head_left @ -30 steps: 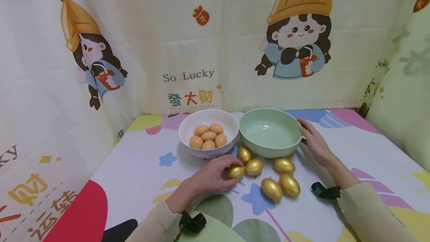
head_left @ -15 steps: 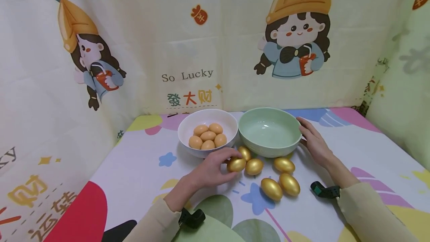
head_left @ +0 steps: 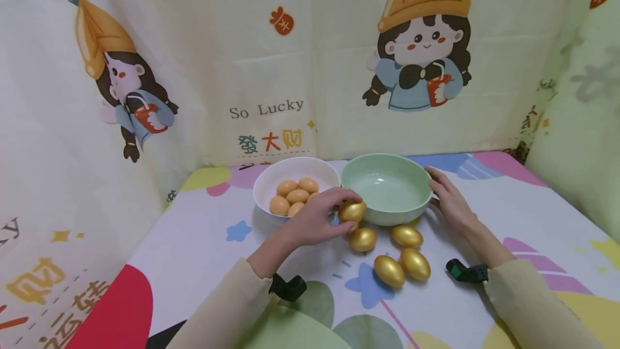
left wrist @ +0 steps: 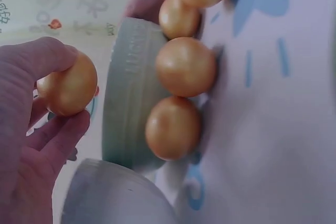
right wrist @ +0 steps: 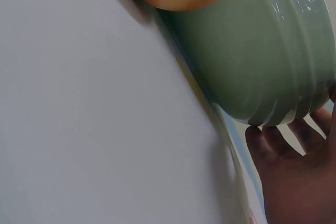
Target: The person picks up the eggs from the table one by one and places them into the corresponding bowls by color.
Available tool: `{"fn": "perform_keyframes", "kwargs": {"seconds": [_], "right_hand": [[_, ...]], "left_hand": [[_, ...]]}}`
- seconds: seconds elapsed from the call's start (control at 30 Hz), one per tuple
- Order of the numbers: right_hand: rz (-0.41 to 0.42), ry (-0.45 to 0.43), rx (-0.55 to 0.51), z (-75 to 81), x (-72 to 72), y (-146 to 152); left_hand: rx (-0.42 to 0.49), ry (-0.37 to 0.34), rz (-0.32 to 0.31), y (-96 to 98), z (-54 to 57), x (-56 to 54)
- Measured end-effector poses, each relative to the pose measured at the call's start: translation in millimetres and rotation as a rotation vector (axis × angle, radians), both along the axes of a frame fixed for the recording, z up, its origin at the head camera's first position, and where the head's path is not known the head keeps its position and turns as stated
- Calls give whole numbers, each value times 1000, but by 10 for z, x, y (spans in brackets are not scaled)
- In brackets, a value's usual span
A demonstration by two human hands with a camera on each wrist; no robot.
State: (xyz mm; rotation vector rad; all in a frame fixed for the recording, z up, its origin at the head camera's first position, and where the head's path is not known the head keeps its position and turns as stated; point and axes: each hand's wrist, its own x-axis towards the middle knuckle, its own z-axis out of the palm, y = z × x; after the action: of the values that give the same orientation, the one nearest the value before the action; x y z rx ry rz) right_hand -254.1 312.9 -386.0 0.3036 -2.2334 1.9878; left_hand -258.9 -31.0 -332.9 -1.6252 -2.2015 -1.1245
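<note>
My left hand (head_left: 317,221) pinches a golden egg (head_left: 352,210) between thumb and fingers, raised in front of the green bowl (head_left: 387,185). The left wrist view shows this same egg (left wrist: 73,85) held at the fingertips, off the table. Inside the green bowl nothing is seen. Against its right outer side rest the extended fingers of my right hand (head_left: 452,206), with fingertips on the wall in the right wrist view. Several more golden eggs (head_left: 389,271) lie on the table before the bowl; one is mostly hidden behind the held egg.
A white bowl (head_left: 261,190) with several brown eggs (head_left: 297,196) stands directly left of the green one, partly covered by my left hand. A patterned cloth (head_left: 184,241) covers the table. Printed curtains (head_left: 339,133) hang behind and at both sides.
My left hand has lifted the golden egg off the table and carried it up and right toward the green bowl. The right hand stays at the bowl's side; the head view shifts slightly.
</note>
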Motion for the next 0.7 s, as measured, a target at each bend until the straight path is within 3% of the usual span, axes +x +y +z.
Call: {"fn": "perform_keyframes", "kwargs": {"seconds": [0.17,0.3,0.5,0.7], "right_hand": [[-2,2,2,3,-4,14],[-9,-9,26,12,-5,29],[-13,-16,69,1,-18,18],[-34,8,61,11,-20,11]], "left_hand": [[-69,-10,17,112,135,-121],[-105,-76,36,218,222,-263],[-100,-176,64,357,221,-477],[-141,-203,76,505,200,-626]]}}
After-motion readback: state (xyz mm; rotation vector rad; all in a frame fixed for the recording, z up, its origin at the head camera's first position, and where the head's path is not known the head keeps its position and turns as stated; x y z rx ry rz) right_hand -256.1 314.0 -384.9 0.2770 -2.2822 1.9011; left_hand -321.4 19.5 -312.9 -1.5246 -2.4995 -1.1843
